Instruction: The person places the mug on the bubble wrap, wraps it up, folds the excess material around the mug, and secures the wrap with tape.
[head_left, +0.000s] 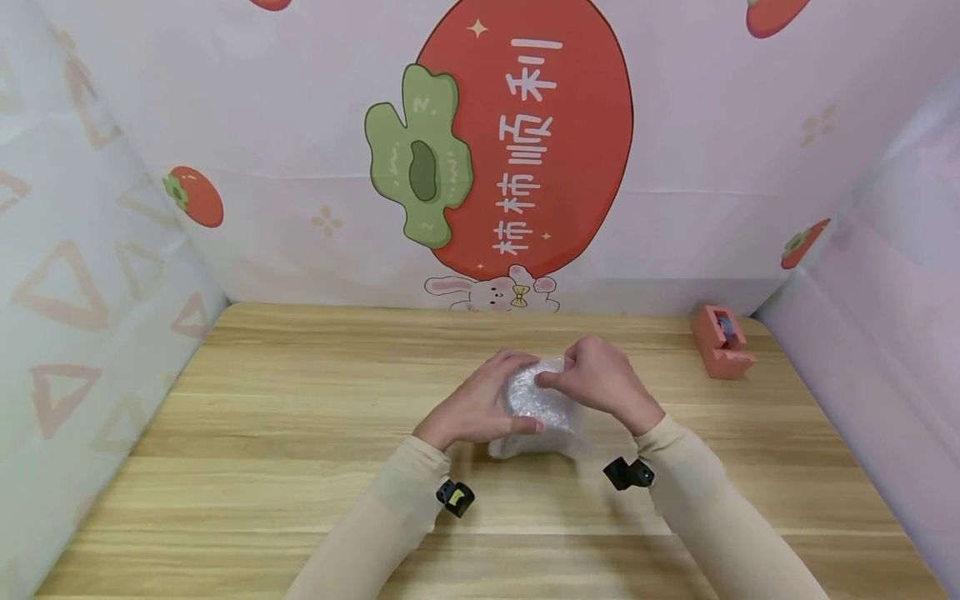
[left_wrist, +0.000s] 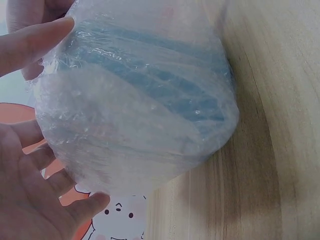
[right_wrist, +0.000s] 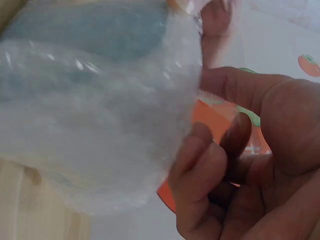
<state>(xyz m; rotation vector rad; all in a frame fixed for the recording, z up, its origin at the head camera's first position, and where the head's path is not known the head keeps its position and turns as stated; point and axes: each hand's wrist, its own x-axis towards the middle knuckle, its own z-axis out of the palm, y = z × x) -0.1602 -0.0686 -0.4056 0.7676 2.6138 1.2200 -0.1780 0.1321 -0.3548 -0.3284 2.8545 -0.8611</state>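
A bundle of clear bubble wrap (head_left: 543, 400) stands on the table in front of me. Through its layers a blue band shows in the left wrist view; what is inside cannot be made out. My left hand (head_left: 483, 404) holds the bundle from the left, thumb on the near side and fingers round the far side. At the bundle's upper right is my right hand (head_left: 603, 379), its fingers curled at the edge of the bubble wrap (right_wrist: 115, 110) and its thumb (right_wrist: 240, 87) laid against the plastic.
A coral-pink tape dispenser (head_left: 720, 343) with a roll in it stands at the back right of the wooden table (head_left: 300, 375). Printed cloth walls (head_left: 285, 117) rise behind and on both sides. A small black camera is strapped to each wrist.
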